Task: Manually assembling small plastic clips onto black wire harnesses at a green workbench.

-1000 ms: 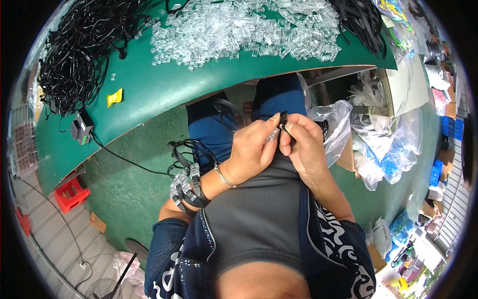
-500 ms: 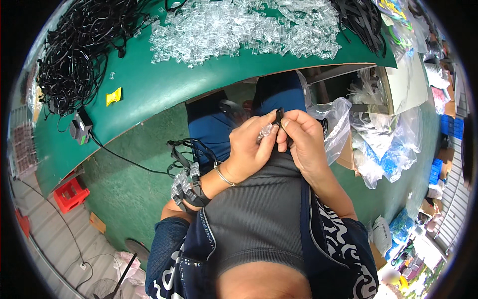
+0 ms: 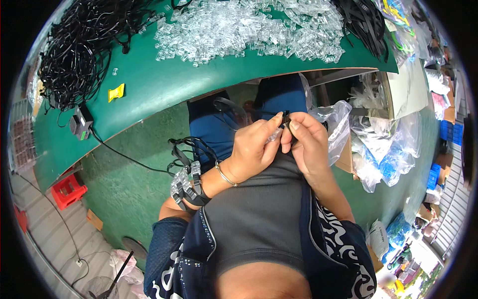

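Over my lap, my left hand (image 3: 253,145) and my right hand (image 3: 309,140) meet, fingertips almost touching. Between them is a narrow black strap end (image 3: 286,117), pinched by the thumb and forefinger of each. Clear plastic pieces (image 3: 273,135) show in the curled fingers of my left hand, partly hidden. A loop of black strap (image 3: 224,105) hangs beyond that hand, above my thigh. Several black straps fitted with clear plastic buckles (image 3: 183,187) lie over my left forearm, behind a bracelet (image 3: 224,174).
Ahead stands a green table (image 3: 169,87) with a heap of clear plastic pieces (image 3: 244,31). Tangled black straps (image 3: 74,60) lie left, more black straps (image 3: 367,26) right. A yellow packet (image 3: 116,92) and a small black box (image 3: 81,123) with a cable sit near its edge. Plastic bags (image 3: 388,144) hang right.
Both hands have shifted slightly to the right, still pinching the black strap. The strap end is angled a little differently between the fingertips.
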Motion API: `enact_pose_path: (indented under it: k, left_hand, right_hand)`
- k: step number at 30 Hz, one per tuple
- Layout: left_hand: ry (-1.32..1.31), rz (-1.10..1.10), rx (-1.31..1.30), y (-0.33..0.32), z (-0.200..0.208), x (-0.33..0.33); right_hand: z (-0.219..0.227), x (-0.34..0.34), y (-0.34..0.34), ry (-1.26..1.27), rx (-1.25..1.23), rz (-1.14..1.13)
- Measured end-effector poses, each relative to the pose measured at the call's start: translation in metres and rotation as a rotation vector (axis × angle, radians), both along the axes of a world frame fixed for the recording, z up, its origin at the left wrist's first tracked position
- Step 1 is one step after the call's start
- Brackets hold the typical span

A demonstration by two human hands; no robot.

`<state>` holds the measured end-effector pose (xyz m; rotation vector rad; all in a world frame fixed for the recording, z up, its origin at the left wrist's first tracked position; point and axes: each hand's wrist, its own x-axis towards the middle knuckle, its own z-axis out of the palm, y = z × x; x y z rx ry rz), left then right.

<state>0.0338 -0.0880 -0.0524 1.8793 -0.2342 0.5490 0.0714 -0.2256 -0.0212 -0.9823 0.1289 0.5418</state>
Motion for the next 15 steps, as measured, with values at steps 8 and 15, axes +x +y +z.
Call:
enact_pose_path:
  k: [8,15]
  left_hand:
    - [0.252,-0.335,-0.234,0.023,0.017,0.002]
    - [0.254,-0.546,-0.196,0.029,0.015,0.012]
  right_hand:
    - [0.008,0.028,-0.032,-0.306,-0.365,0.388]
    - [0.019,0.032,-0.038,-0.21,-0.298,0.602]
